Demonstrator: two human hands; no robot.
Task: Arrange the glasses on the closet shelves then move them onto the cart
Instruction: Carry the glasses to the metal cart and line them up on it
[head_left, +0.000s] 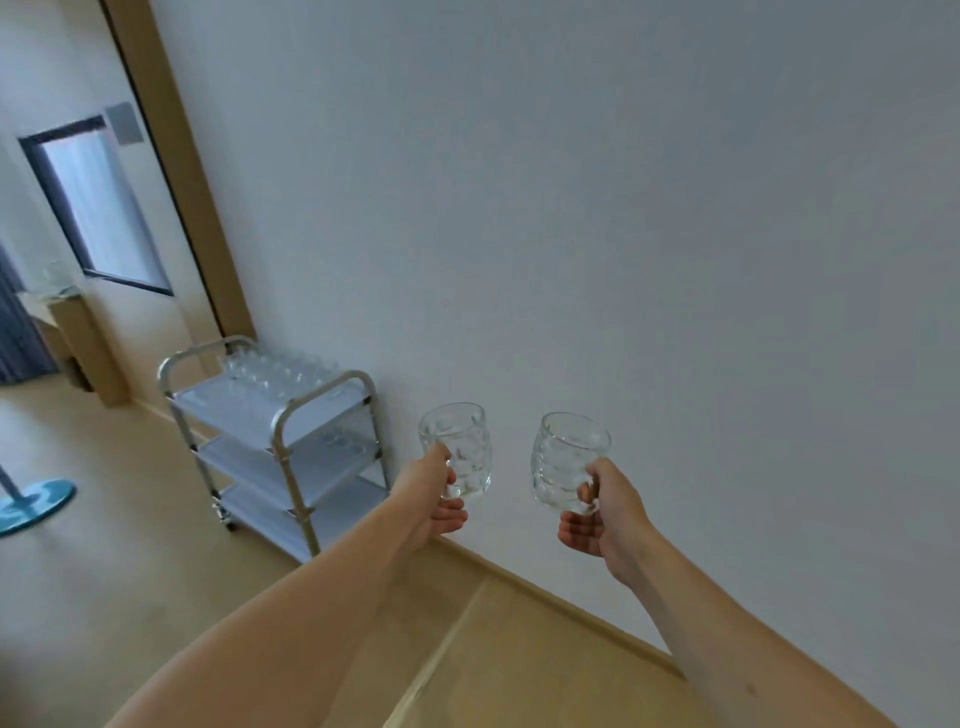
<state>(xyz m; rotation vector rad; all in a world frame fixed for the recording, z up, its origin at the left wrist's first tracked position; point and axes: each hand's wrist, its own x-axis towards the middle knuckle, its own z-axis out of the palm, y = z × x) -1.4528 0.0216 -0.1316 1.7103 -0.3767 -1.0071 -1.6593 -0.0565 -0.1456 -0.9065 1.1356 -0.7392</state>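
A pale wall (623, 234) is filling most of my view, with a wood-toned floor (104, 561) running below it. Against the wall, to my left, a three-shelf metal cart (283, 441) is standing, its top shelf carrying a cluster of clear glasses (275, 371) along the wall side, with a few more showing faintly on the middle shelf. I am holding both arms out in front of me. My left hand (434, 499) is gripping one dimpled glass mug (457, 449) by its handle, and my right hand (605, 514) is gripping a second glass mug (566, 460) the same way, both upright and in the air, near the cart but apart from it.
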